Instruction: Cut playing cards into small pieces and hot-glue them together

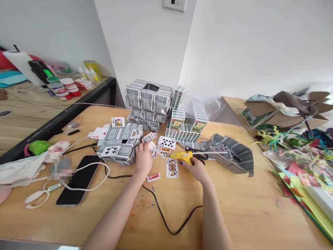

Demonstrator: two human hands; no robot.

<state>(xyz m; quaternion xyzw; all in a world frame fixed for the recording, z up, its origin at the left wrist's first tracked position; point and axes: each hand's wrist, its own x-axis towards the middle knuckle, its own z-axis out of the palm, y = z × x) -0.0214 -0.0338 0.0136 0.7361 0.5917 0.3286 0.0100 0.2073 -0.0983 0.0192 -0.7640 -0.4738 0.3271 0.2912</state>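
Note:
My left hand is closed on a folded playing card, beside a grey structure built of playing cards. In my right hand is a yellow glue gun, its nozzle pointing left above the loose cards. A jack of spades lies face up below the gun. Further loose cards lie between my hands. Black-handled scissors rest partly behind the glue gun. Right of them stands a curved grey card piece.
A tall card structure and stacked green card boxes stand at the back. A black phone and white cables lie left. A black cord crosses the front. Colourful craft scraps and an open cardboard box are right.

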